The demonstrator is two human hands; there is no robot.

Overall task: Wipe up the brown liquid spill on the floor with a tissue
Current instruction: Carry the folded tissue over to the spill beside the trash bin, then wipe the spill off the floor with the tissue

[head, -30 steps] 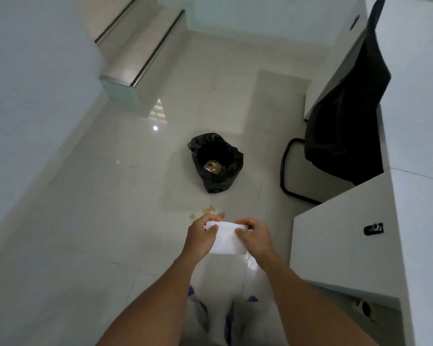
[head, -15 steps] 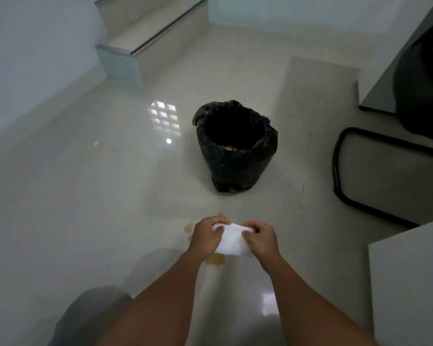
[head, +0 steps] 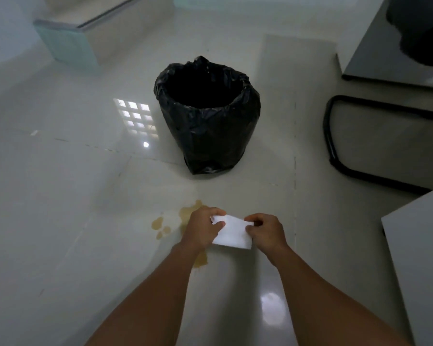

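Both grips pinching a white tissue [head: 231,232] by its upper corners, left hand [head: 203,229] and right hand [head: 266,232], held above the floor [head: 73,221]. Brown spill [head: 185,214] under and left of the left hand. Farther off, black bin [head: 208,116].

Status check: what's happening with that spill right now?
Left hand and right hand both grip the white tissue, above the floor. Brown spill unwiped. Black bin beyond, not blocking.

Glossy pale floor [head: 60,221] bears a brown spill [head: 185,213] near a black-bagged bin [head: 208,126].
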